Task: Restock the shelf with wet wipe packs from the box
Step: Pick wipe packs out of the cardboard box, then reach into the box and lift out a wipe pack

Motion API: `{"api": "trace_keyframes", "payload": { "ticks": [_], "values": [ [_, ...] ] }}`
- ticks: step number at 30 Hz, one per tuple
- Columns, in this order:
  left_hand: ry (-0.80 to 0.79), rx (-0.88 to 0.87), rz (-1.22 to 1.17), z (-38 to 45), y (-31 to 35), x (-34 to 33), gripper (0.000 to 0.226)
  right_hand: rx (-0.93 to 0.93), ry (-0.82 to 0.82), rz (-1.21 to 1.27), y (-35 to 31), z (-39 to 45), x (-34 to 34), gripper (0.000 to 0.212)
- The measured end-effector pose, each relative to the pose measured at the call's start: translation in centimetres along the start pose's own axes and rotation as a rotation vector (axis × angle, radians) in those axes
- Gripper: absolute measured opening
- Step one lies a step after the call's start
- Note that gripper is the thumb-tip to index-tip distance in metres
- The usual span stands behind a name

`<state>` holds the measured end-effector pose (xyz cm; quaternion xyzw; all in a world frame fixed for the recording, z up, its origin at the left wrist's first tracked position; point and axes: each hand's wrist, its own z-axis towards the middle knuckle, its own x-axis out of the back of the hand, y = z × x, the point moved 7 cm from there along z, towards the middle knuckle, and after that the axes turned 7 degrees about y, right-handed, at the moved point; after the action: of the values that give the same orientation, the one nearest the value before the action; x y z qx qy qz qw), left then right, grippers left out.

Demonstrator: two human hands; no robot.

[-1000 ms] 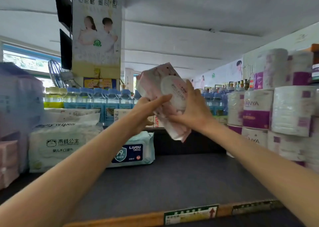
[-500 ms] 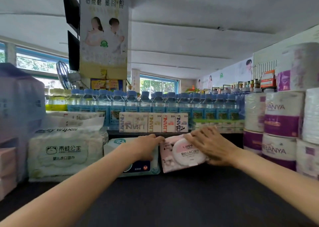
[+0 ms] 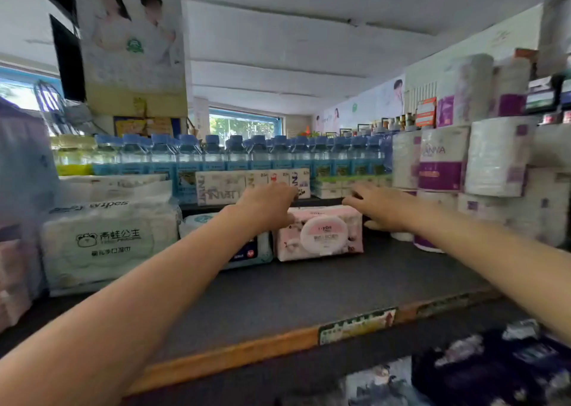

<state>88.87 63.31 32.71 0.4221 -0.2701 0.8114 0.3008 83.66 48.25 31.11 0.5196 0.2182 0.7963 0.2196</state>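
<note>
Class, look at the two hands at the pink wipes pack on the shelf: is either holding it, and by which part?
It cannot be told. The pink wipes pack stands on the shelf; the left hand and right hand flank its upper corners, grip unclear.

- One head-worn view, level with the dark grey shelf board (image 3: 309,288), facing straight into it.
- Close; both forearms stretch forward from below.

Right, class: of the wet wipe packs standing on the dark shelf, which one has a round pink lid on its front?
The pink soft plastic wipe pack, between the two hands, right of the blue-labelled pack. The large white pack shows no lid.
</note>
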Motion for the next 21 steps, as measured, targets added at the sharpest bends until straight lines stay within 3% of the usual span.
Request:
{"api": "trace_keyframes", "payload": {
  "ticks": [6, 9, 13, 15, 18, 21],
  "values": [
    [0.231, -0.187, -0.395, -3.9, 10.3, 4.4, 0.028, -0.221, 0.101, 0.150, 0.8, -13.0, 5.5, 0.038],
    [0.279, -0.359, -0.588, -7.7, 18.8, 5.2, 0.025, -0.406, 0.002, 0.234, 1.1, -23.2, 6.8, 0.036],
    [-0.006, -0.635, -0.729, -15.2, 33.0, 1.7, 0.023, -0.732, -0.290, 0.336, 0.6, -40.8, 6.0, 0.032],
    [-0.140, -0.775, -0.769, -20.3, 40.0, 0.1, 0.023, -0.933, -0.433, 0.399, -1.3, -50.5, 5.3, 0.043],
    [-0.306, -0.971, -0.795, -29.1, 49.3, -1.1, 0.027, -1.224, -0.524, 0.441, -4.9, -64.4, 5.8, 0.068],
    [-0.406, -1.152, -0.750, -37.4, 57.5, -1.1, 0.029, -1.436, -0.591, 0.431, -8.2, -77.3, 7.5, 0.072]
  ]
}}
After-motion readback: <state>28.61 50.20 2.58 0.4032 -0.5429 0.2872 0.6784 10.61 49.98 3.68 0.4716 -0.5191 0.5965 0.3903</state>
